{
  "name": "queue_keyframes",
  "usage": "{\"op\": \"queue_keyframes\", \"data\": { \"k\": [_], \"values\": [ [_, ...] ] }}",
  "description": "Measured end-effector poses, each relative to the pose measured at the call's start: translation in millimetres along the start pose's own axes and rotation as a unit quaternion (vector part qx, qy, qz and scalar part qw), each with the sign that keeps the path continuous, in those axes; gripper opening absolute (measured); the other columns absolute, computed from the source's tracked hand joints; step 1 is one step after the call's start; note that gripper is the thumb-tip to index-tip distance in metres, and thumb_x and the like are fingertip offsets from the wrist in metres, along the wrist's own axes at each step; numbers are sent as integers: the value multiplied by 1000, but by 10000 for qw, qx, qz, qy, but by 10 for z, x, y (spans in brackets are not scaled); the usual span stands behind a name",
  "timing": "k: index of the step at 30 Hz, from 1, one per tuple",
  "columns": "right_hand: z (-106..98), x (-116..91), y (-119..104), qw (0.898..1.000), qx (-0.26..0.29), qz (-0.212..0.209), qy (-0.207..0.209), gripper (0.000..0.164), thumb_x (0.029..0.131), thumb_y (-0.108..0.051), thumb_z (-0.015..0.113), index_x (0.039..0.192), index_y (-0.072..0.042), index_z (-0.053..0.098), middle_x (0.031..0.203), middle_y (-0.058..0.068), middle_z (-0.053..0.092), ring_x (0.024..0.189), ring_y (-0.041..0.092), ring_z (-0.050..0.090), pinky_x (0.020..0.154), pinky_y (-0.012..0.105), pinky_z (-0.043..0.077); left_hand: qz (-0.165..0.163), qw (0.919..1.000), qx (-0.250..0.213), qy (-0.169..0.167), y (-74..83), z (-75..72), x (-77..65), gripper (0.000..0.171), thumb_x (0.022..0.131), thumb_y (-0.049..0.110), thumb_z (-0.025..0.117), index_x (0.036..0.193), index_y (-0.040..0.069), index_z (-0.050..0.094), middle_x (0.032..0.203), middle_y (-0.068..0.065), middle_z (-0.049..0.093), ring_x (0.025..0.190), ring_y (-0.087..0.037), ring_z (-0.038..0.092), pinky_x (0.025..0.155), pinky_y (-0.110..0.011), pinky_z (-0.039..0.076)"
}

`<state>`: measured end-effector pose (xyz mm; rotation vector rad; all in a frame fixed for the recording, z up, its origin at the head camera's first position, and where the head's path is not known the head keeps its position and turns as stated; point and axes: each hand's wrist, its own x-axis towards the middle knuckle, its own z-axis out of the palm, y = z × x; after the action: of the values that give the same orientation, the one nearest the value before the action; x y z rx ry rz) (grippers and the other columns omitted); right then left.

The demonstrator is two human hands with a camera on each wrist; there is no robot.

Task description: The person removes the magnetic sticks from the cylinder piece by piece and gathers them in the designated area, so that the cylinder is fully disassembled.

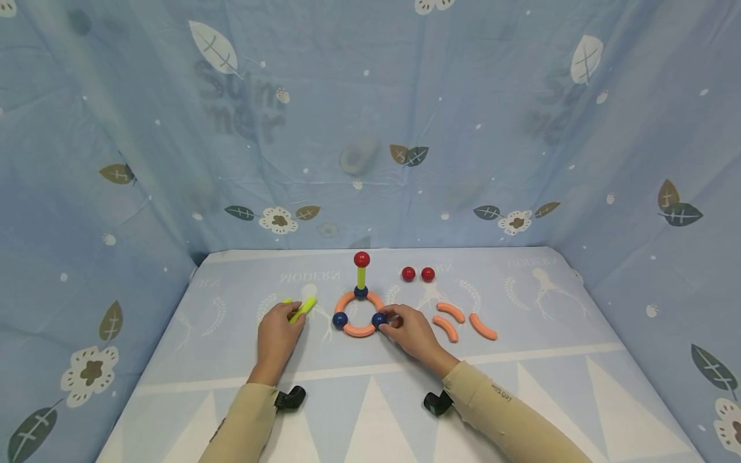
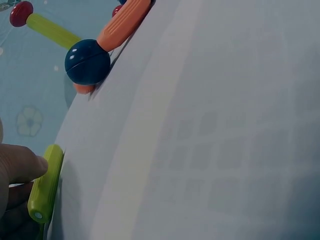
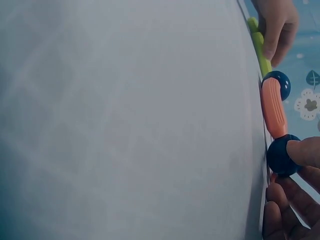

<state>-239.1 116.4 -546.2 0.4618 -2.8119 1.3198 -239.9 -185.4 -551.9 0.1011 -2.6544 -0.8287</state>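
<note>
A ring of curved orange magnetic rods (image 1: 359, 331) joined by three blue balls (image 1: 339, 320) lies mid-table. From its far ball (image 1: 361, 293) a yellow-green rod (image 1: 361, 278) stands upright, topped by a red ball (image 1: 361, 259). My right hand (image 1: 413, 331) pinches the ring's right-hand blue ball (image 3: 283, 155) between thumb and fingers. Left of the ring, my left hand (image 1: 280, 331) holds a loose yellow-green rod (image 2: 46, 185) low at the table, thumb along its side. A second yellow-green rod (image 3: 252, 24) shows beside that hand, partly hidden by the fingers.
Two red balls (image 1: 408, 274) sit behind the ring to the right. Three loose curved orange rods (image 1: 482, 326) lie beyond my right hand. Patterned blue cloth (image 1: 359, 128) hangs around the back and sides of the table (image 1: 370, 418).
</note>
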Motion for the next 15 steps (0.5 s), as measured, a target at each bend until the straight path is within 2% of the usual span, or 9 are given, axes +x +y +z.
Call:
{"op": "queue_keyframes", "data": {
  "k": [10,15],
  "values": [
    [4,-7,-2,10000,72,-10,38,31,91,-20,79,121,-18,72,105,-3,71,79,6,61,67,24,51,261,9992,-128,274,5,-1,-7,34,87,14,81,118,3,75,109,-13,72,96,-29,70,84,-47,56],
    [2,-9,-7,10000,19,-9,69,32,90,-20,80,121,-18,73,105,-3,71,79,7,60,66,24,50,326,9988,-269,234,30,-34,-18,34,89,16,80,120,5,74,111,-12,72,97,-29,70,84,-48,56]
  ]
}}
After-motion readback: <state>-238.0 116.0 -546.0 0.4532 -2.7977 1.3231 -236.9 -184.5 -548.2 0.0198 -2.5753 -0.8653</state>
